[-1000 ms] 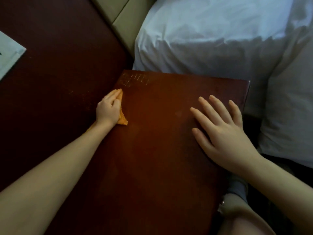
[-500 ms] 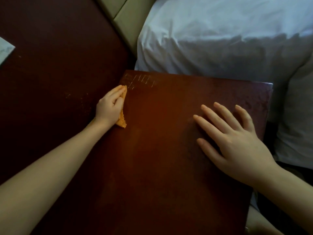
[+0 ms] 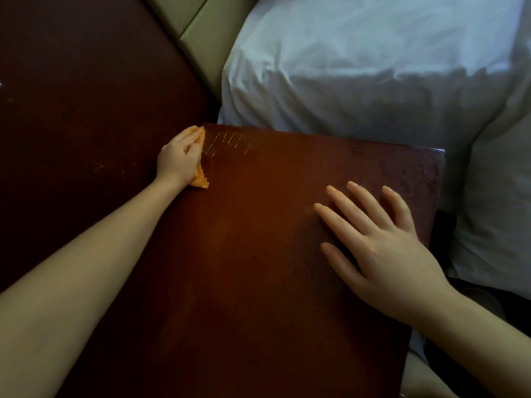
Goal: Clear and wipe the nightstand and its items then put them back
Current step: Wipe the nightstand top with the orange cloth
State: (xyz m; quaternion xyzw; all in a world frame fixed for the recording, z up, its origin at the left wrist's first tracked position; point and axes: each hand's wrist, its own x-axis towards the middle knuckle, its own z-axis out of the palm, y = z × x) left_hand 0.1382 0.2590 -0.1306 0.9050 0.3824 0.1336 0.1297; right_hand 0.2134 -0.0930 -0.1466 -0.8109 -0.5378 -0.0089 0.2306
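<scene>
While the left hand (image 3: 178, 159) lies over a small crumpled orange cloth (image 3: 202, 180), its fingers bent down around it and holding it, the right hand (image 3: 382, 248) rests flat, fingers straight and spread, holding nothing. Both hands are on one thing, a large flat reddish-brown folder with a leather look (image 3: 258, 268); whether it is a folder or a board cannot be told.

The left hand and cloth sit at the folder's far left corner, right on its left edge. Only two bits of the cloth show: a strip beside the fingertips and a frilled end sticking out under the heel of the hand. The right hand presses on the folder's right half, nearer its right edge than its middle, and well apart from the left hand.

Just beside the cloth, along the far edge, run faint pale slanted marks (image 3: 227, 139), too small to read. The folder's far right corner looks mottled and shiny.

Left of the folder spreads a dark brown desk (image 3: 86, 96), and the folder's left edge lies against or over it; which cannot be told. Beyond the far edge a plump white pillow (image 3: 359, 67) touches the folder. A second white pillow (image 3: 500, 196) lies past the right edge. Behind the desk and pillow, beige padded headboard panels (image 3: 201, 33) show.
</scene>
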